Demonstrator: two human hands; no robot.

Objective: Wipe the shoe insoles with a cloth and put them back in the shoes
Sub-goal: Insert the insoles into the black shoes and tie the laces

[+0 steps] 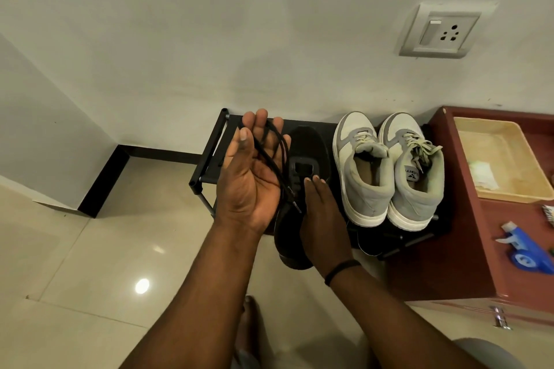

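Observation:
My left hand (251, 177) is raised palm up, and a black shoelace (271, 156) runs across the palm with the thumb pressing it against the fingers. My right hand (322, 219) lies on top of a black shoe (305, 147), its fingers straight and the tips near the tongue; its thumb is hidden. The black shoe rests on a black shoe rack (209, 165), heel toward me. Beside it on the right stands a pair of grey-and-white sneakers (386, 171), each with an insole (364, 178) showing inside.
A maroon cabinet (467, 249) stands right of the rack. On it are a beige tray (506, 195) holding a pale crumpled piece (484, 177) and a blue spray bottle (527, 252). A wall socket (443, 31) is above. Glossy floor tiles (105, 263) lie to the left.

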